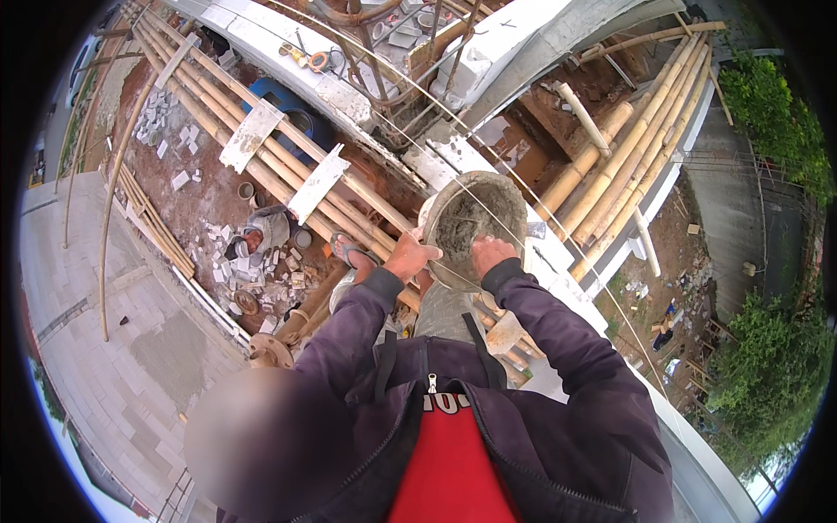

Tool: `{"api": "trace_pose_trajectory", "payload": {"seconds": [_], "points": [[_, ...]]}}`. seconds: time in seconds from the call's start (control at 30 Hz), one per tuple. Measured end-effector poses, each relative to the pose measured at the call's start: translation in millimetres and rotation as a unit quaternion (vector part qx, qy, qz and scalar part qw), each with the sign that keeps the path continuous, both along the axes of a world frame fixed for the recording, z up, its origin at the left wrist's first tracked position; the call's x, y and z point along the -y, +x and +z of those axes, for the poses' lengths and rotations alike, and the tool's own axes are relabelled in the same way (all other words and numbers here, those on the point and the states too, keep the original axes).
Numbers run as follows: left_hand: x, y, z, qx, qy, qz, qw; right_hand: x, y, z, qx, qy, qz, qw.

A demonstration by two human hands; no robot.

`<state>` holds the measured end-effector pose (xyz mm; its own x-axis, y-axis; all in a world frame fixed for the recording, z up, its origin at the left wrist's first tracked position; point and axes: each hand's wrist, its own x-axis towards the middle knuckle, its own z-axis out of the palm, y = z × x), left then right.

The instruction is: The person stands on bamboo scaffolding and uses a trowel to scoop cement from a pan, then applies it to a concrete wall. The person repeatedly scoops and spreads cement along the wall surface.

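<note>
A round bucket [478, 205] of grey wet mortar sits in front of me, near a white, mortar-spattered concrete beam [418, 161]. My left hand [410, 255] grips the bucket at its left side, thumb out. My right hand [493, 254] is closed inside the near right part of the bucket; whatever it holds is too hidden to make out. Thin taut lines cross over the bucket. My left foot [349, 251], in a sandal, stands on bamboo poles [296, 192] below the bucket's left.
I am high up on bamboo scaffolding, with more poles [636, 166] at right and boards [253, 135] at left. Rusty rebar [370, 61] rises from the beam ahead. Far below lie rubble, blue barrels [288, 122] and what looks like a crouched person [266, 231]. Trees [767, 383] border the right.
</note>
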<state>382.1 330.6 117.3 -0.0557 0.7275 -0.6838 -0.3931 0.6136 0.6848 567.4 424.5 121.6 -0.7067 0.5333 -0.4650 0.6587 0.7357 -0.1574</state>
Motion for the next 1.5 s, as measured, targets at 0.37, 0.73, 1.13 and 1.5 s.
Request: {"api": "trace_pose_trajectory", "payload": {"seconds": [0.37, 0.73, 1.13, 1.5], "points": [[-17.0, -5.6, 12.1, -0.230, 0.016, -0.125, 0.965, -52.6, -3.8, -12.9, 0.168, -0.090, -0.021, 0.981], [16.2, 2.5, -8.9, -0.086, 0.044, -0.033, 0.995, -7.3, 60.5, -61.2, 0.055, -0.459, -0.271, 0.844], [27.5, 11.5, -1.8, 0.043, -0.004, 0.122, 0.992, -18.7, 54.8, 4.5, -0.088, -0.590, -0.387, 0.703], [49.7, 22.4, -35.5, 0.076, -0.051, 0.194, 0.977, -49.9, 42.9, 65.0, -0.147, -0.546, -0.491, 0.663]]}}
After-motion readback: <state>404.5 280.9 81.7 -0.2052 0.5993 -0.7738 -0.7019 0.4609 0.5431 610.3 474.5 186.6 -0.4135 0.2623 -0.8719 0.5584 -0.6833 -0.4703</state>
